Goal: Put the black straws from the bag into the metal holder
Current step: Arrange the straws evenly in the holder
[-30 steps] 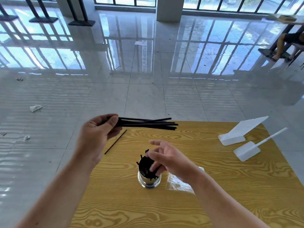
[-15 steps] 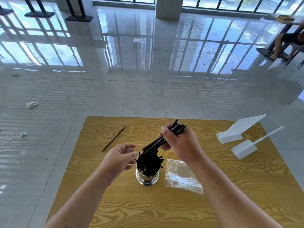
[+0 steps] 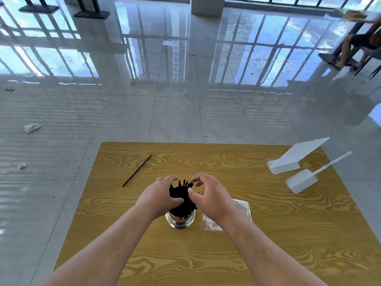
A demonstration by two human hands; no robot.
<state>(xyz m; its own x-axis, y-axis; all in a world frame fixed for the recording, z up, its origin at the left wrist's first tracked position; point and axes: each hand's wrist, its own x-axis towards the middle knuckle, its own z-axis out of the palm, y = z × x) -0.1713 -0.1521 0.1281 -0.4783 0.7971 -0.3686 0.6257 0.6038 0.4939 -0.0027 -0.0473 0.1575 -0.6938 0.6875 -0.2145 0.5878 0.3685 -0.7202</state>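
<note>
The metal holder (image 3: 180, 219) stands upright near the middle of the wooden table (image 3: 288, 234), packed with several black straws (image 3: 181, 194) whose tops stick out. My left hand (image 3: 159, 196) cups the bunch from the left, fingers and thumb touching it. From the other side my right hand (image 3: 210, 195) closes in, its fingertips against the straw tops. A single black straw (image 3: 136, 170) lies loose on the table, far left. The clear plastic bag (image 3: 237, 213) lies flat just right of the holder, partly hidden under my right wrist.
Two white plastic stands (image 3: 296, 157) (image 3: 303, 180) sit at the table's far right corner. Beyond the table is glossy tiled floor with scraps of paper (image 3: 32, 127) at the left. A seated person (image 3: 358, 44) is far off at the upper right.
My right hand has lowered its bundle of straws into the holder and let go of it. Both hands have closed in around the straw tops.
</note>
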